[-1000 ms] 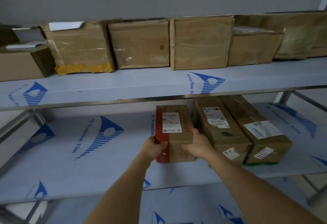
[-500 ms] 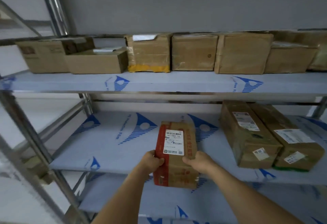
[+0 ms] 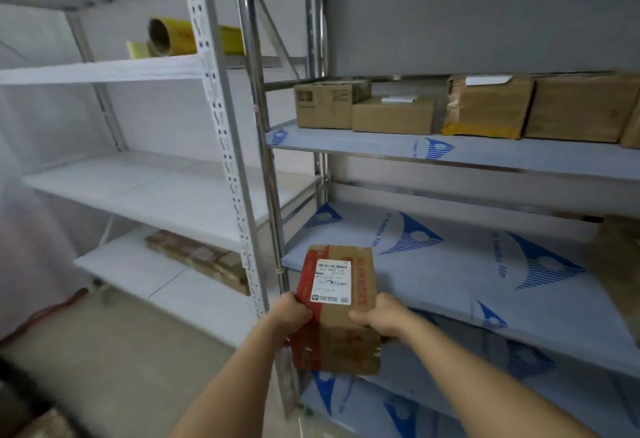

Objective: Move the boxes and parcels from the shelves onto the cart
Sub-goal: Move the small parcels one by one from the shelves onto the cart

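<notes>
A: Which step?
B: Carrying. The left hand (image 3: 290, 313) and right hand (image 3: 380, 311) grip the red-taped parcel (image 3: 337, 306), clear of the shelf's (image 3: 450, 285) front edge.
A: Next?
B: Probably finding the cart, unseen.

One head cam only, wide-angle, looking fwd and down, so no shared overlap. Forearms run up from bottom edge to centre; both hands (image 3: 294, 313) close to lens. Steel shelf rack (image 3: 450, 157) fills right half, near; white rack (image 3: 156, 188) sits left, further back. Edges bend w/ distortion.
</notes>
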